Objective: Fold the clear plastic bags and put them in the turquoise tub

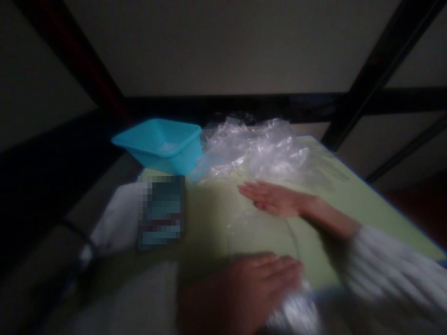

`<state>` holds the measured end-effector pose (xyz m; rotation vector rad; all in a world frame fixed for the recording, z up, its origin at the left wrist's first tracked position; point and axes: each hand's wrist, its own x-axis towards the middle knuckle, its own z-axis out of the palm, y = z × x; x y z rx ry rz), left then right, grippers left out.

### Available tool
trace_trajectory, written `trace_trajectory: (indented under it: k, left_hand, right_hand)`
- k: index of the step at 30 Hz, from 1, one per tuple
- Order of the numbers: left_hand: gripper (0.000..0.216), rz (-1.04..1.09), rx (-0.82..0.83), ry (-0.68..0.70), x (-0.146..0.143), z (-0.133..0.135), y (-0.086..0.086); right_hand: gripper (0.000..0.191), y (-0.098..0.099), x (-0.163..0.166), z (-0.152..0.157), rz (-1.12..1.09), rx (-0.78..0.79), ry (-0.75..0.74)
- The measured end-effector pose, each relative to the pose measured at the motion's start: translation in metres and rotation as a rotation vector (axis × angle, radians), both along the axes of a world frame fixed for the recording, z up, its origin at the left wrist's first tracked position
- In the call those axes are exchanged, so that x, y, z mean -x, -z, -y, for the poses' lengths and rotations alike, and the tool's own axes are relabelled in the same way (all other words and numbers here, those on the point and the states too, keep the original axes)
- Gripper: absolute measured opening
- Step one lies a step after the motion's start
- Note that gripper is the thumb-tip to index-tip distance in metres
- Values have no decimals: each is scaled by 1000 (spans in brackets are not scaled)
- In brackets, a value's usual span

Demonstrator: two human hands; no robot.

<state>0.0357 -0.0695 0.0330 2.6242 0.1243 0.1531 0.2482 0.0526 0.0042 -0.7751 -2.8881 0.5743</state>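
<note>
My right hand [274, 199] lies flat on the pale green mat [349, 195], fingers stretched out and pointing left, a white sleeve behind the wrist. My left hand [244, 288] rests flat near the mat's front edge with its fingers together and pointing right, smeared by motion. A thin clear plastic sheet [244, 218] seems to lie under both palms. Just beyond my right hand sits a crumpled pile of clear plastic bags [254, 146]. More shiny plastic [296, 311] shows beside my left hand.
A turquoise plastic tub [160, 144] stands tilted at the mat's far left corner. A pixelated dark rectangle [160, 211] lies on something white [117, 218] to the left. Dark frame bars [370, 70] cross behind. The room is dim.
</note>
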Motion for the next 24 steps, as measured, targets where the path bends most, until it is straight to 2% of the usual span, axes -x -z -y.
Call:
trace_trajectory:
  k: [6,12,19,24]
  left_hand:
    - [61,-39,6,20,0,-2,1]
    - [67,-12,45,36,1,-12,-1]
    - [59,77,46,46,-3,-8,-1]
    - [57,51,16,76,-5,-2,2]
  right_hand:
    - [54,0,0,0,-25,33,5]
    - [54,-2,-1,-2,12,-11,27]
    - [54,-5,1,-2,-3,-55,33]
    - [55,-3,2,-2,14,-44,34]
